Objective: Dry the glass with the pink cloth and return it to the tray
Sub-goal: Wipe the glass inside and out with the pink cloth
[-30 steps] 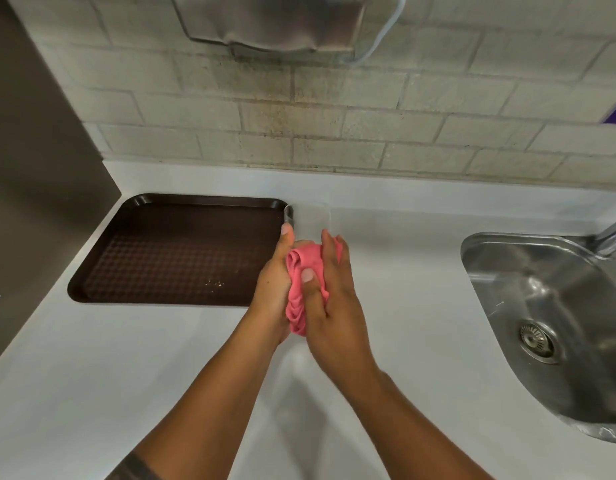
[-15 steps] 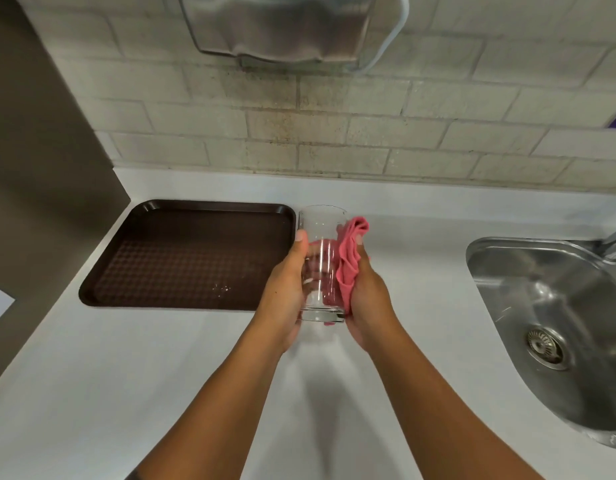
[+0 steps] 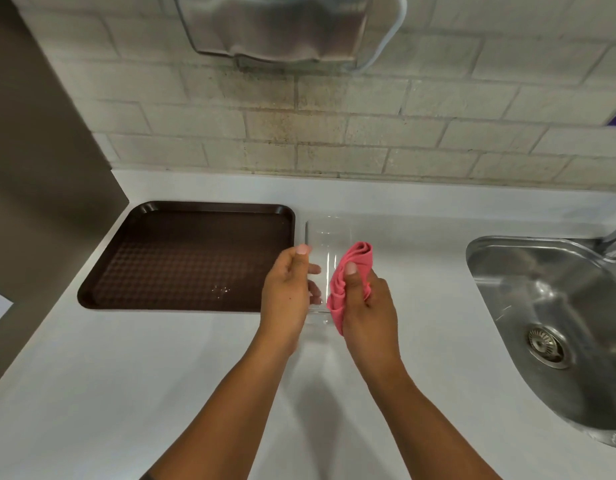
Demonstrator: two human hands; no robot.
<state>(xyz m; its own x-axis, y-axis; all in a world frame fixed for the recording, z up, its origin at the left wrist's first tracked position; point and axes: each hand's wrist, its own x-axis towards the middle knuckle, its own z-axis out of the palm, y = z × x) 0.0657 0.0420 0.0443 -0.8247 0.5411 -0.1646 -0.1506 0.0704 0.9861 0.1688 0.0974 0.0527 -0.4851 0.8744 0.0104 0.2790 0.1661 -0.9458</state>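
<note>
A clear, tall glass [image 3: 325, 244] is held upright above the white counter, just right of the tray. My left hand [image 3: 287, 287] grips its left side, thumb up along the wall. My right hand [image 3: 367, 306] holds a bunched pink cloth [image 3: 348, 271] pressed against the glass's right side. The brown tray [image 3: 182, 216] lies flat on the counter to the left, holding only a few water drops near its front right.
A steel sink [image 3: 500, 258] with a drain sits at the right, its tap at the frame's right edge. A tiled wall runs behind, with a metal dispenser [image 3: 275, 29] mounted above. A dark panel [image 3: 40, 150] borders the counter on the left.
The cloth, first wrapped over the lower glass under both hands, has shifted to the glass's right side. The glass now stands exposed between the hands.
</note>
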